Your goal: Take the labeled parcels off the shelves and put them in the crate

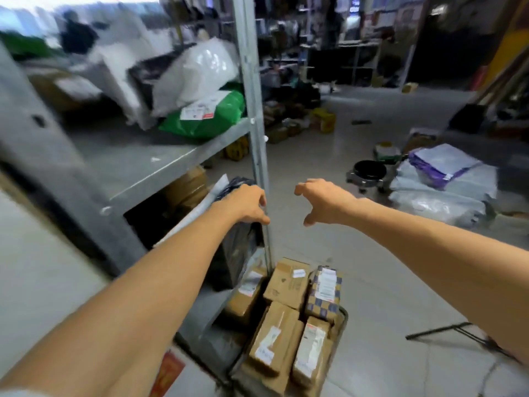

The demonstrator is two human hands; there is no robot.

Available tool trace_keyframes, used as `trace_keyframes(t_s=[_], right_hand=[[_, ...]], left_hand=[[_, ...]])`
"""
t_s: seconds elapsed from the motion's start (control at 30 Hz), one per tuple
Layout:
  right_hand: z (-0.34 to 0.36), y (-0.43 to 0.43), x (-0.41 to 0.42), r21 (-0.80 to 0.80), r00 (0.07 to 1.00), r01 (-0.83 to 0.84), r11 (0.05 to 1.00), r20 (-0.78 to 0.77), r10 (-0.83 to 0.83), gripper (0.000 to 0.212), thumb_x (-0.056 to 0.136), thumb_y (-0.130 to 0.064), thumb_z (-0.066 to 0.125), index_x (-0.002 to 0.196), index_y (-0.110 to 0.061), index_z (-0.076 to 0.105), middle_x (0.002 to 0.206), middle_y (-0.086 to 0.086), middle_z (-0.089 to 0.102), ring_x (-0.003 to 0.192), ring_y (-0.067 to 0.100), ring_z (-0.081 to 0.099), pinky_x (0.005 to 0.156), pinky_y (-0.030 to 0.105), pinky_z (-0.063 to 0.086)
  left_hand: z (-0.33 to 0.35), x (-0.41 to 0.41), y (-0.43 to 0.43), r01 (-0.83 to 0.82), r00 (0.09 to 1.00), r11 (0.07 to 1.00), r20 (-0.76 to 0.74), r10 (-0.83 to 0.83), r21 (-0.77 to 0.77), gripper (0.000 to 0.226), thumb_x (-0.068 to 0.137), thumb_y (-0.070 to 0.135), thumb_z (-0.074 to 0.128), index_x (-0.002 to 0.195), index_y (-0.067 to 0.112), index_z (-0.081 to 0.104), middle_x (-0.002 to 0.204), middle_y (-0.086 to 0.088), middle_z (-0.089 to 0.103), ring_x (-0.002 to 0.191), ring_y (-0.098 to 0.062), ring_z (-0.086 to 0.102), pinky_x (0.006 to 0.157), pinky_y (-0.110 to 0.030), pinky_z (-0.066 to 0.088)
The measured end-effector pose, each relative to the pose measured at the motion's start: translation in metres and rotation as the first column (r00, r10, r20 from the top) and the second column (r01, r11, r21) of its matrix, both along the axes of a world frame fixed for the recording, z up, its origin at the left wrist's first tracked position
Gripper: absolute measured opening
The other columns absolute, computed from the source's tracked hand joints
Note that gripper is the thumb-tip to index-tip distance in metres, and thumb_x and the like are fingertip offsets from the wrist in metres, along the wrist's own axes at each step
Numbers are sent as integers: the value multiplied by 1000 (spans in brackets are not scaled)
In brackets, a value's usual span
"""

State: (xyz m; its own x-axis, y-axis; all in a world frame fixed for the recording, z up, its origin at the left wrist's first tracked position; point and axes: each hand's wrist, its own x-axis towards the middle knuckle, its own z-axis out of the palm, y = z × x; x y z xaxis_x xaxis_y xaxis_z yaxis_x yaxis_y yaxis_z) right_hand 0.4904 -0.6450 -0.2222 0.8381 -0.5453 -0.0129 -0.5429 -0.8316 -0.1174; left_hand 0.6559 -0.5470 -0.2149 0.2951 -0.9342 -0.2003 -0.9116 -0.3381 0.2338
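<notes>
**Two bare hands reach out beside a parcel shelf, crate below**

Far left: a grey metal shelf (137, 164), blurred. Toward its far end a white bag parcel (200, 70) leans on a green parcel (211, 116) w/ a white label facing up. On the level below sit a brown box (189, 184) and a dark bag parcel (237, 250), the latter standing at the near right corner by the upright post (254, 110).

The L hand (246, 203) is stretched out in front of the dark bag's top, just left of the post. Its grip is slack, fingers curled loosely downward, nothing seen in it. Can't tell if it touches the bag.

Centre, near: the crate (344, 314) sits on the floor right beside the shelf foot. It is packed w/ cardboard boxes (274, 336), each w/ a white label, plus a checkered parcel (323, 293) at its far right.

The R hand (323, 200) hangs in mid-air above the floor, level w/ the L hand, a gap between them. Its grip is slack & empty, fingers drooping.

Right, further off: a black round tub (369, 169) on casters, then a pile of grey & purple mailer bags (443, 173) on the tiled floor (372, 253).
</notes>
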Motion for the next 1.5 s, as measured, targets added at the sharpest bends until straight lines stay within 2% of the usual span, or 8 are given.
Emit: trace_keyframes(t_s=[0.2,0.3,0.5,0.6,0.7,1.03,1.17,1.5], right_hand=[[19,93,36,-9,942,-334,942,-2,334,58,69,-27,84,116,-7,56,114,13,61,101,31,59,73,34,47],[26,160,60,-22,873,-486,873,23,487,62,71,-28,83,121,-5,53,116,13,59,104,31,56,79,37,48],[30,335,87,54,641,-767,639,23,767,68,74,-30,82,127,-6,46,120,13,54,109,30,52,89,41,47],[32,436,81,68,470,-881,468,18,882,73,75,-30,81,133,-8,43,125,13,53,115,30,51,90,37,45],[35,538,53,70,275,-960,271,54,960,68,70,-31,84,125,-6,51,119,15,58,112,32,54,86,38,48],[13,766,-88,131,-341,-931,-340,9,940,72,71,-32,83,130,-11,47,127,11,51,116,31,52,90,40,47],[15,810,-141,135,-516,-845,-518,50,855,75,71,-33,84,131,-11,46,129,12,53,118,29,51,92,41,47],[-20,853,-186,221,-676,-713,-665,32,736,66,68,-28,86,120,-7,51,117,9,58,104,24,59,90,41,52]], left_hand=[[7,-7,134,-329,941,944,70,330,-28,49,71,35,78,115,19,63,110,-7,65,99,-28,62,86,-36,53],[17,-8,222,-499,859,866,110,500,-37,49,73,33,76,117,17,62,113,-9,65,101,-28,62,88,-37,52],[30,-54,439,-843,534,535,39,845,-45,56,74,36,77,124,21,56,121,-2,57,104,-22,59,86,-34,51],[32,-104,543,-935,350,351,37,936,-42,50,75,38,75,119,22,58,115,3,56,102,-22,58,76,-31,49],[30,-170,630,-989,147,147,24,989,-27,47,74,39,76,115,22,59,114,-1,57,103,-24,58,84,-38,51],[3,-437,792,-884,-456,-463,98,884,60,51,75,39,75,121,20,61,123,-7,61,113,-27,57,94,-32,47],[-7,-522,801,-784,-592,-612,171,788,103,54,79,43,71,125,17,59,127,-7,59,116,-27,55,95,-33,46],[-34,-586,796,-609,-780,-790,129,613,73,56,78,40,75,128,24,57,115,-2,65,89,-17,60,69,-25,49]])
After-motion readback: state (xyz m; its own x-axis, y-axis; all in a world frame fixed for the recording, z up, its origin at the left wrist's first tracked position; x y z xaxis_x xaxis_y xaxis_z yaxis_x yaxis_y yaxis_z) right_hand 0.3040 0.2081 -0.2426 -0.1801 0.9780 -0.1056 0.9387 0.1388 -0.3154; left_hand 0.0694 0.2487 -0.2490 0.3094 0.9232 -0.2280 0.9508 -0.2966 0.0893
